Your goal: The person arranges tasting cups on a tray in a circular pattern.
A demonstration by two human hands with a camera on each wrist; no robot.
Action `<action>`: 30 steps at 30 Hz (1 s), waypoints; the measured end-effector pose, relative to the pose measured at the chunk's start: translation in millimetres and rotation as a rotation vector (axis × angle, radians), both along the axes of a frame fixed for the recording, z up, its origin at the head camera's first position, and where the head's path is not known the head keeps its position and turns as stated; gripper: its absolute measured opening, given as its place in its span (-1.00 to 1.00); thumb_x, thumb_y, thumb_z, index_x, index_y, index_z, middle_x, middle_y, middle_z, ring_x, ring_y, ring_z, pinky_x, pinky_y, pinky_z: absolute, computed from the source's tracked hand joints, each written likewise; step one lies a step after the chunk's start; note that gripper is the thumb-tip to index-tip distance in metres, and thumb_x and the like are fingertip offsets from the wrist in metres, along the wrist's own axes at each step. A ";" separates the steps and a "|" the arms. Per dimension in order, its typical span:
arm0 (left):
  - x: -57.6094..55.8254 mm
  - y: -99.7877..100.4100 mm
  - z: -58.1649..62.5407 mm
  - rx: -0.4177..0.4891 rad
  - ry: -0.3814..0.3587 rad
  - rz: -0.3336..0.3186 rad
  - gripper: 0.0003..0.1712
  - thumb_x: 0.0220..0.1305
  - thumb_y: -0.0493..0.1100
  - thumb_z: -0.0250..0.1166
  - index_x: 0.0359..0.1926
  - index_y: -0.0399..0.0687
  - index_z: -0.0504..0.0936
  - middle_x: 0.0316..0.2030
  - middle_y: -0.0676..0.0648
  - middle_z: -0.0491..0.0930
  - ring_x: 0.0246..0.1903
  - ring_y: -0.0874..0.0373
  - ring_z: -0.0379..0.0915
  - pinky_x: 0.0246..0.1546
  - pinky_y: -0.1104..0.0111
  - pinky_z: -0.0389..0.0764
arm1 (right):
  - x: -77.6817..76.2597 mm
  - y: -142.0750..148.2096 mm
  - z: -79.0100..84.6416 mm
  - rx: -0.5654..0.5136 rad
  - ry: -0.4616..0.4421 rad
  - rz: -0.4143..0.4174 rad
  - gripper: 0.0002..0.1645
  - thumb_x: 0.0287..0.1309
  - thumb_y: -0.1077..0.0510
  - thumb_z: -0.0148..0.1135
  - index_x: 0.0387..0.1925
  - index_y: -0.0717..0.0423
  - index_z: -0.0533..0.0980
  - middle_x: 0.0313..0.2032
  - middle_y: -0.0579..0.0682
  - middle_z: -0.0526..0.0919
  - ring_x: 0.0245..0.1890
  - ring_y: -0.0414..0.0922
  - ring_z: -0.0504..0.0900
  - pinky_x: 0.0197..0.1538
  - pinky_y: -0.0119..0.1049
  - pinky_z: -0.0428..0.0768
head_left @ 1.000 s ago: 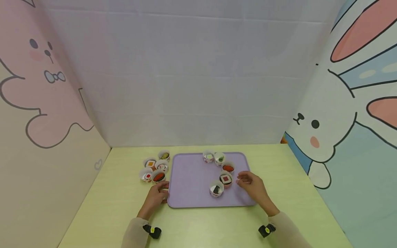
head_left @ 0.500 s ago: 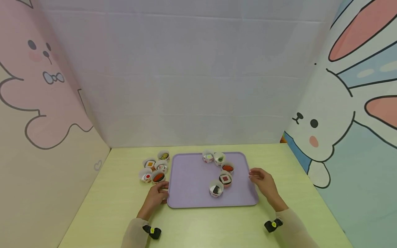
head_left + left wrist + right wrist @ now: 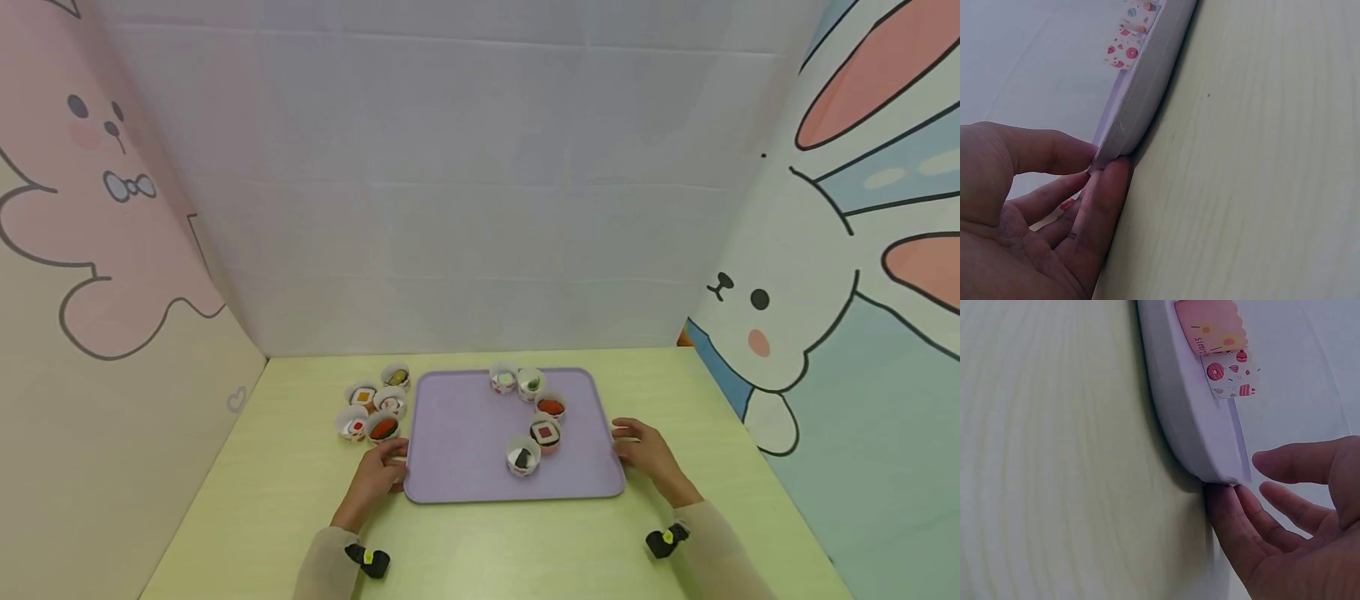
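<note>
A lilac tray [image 3: 465,454] lies on the table, holding several small paper cups with miniature sushi-like pieces, one topped in orange-red [image 3: 551,407], one a rice ball with a black wrap [image 3: 522,458]. My left hand [image 3: 372,479] pinches the tray's left edge; in the left wrist view the thumb [image 3: 1060,152] is at the rim with a finger below it. By the right edge is my right hand [image 3: 648,454]. In the right wrist view its fingers [image 3: 1229,515] touch the tray's underside near the rim, while the thumb [image 3: 1297,462] stays slightly off.
More paper cups with pieces, including an orange-red one [image 3: 384,428] and a yellow-topped one [image 3: 363,397], cluster left of the tray, close to my left hand. A white curtain-like wall [image 3: 465,208] stands behind the pale yellow table [image 3: 495,550]; printed panels flank both sides.
My right hand has moved off the tray's surface, rightward past its edge, then slightly down to the outer side of the rim. Left hand, tray and cups stay in place.
</note>
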State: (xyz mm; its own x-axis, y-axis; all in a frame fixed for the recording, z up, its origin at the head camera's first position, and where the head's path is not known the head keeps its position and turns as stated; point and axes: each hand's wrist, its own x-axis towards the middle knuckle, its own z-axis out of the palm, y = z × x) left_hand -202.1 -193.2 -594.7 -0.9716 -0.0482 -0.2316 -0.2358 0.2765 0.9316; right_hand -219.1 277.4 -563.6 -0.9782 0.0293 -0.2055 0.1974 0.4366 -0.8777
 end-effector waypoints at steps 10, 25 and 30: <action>-2.1 -0.3 -2.8 -0.001 -0.008 0.001 -0.39 0.03 -0.47 0.23 0.20 -0.27 0.51 0.00 -0.23 0.59 -0.26 0.14 0.55 -0.45 0.26 0.70 | -6.5 1.1 -5.5 0.068 -0.022 0.022 -0.32 0.07 0.38 0.19 0.28 0.38 0.35 0.09 0.39 0.54 -0.14 -0.02 0.67 -0.19 -0.23 0.69; 0.3 0.7 -1.4 0.010 0.003 0.005 -0.41 0.05 -0.47 0.23 0.19 -0.28 0.51 -0.01 -0.25 0.59 -0.24 0.13 0.57 -0.43 0.25 0.71 | -7.1 4.4 -4.6 0.021 -0.042 0.040 -0.30 0.10 0.37 0.21 0.33 0.32 0.35 0.13 0.35 0.50 -0.20 -0.11 0.64 -0.21 -0.29 0.65; 5.0 -1.1 -0.6 0.024 0.010 0.007 -0.44 0.11 -0.44 0.26 0.20 -0.28 0.51 0.00 -0.26 0.58 -0.18 0.10 0.57 -0.38 0.23 0.72 | -6.5 3.3 -6.3 0.011 -0.040 0.042 -0.31 0.10 0.39 0.22 0.32 0.35 0.35 0.12 0.37 0.50 -0.21 -0.12 0.65 -0.21 -0.29 0.66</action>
State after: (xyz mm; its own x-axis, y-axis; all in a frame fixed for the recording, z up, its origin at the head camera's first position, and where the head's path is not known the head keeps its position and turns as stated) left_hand -197.2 -194.3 -595.3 -0.9736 -0.0492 -0.2229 -0.2280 0.2527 0.9403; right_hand -225.6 280.6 -569.9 -0.9696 -0.0092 -0.2444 0.2135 0.4551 -0.8645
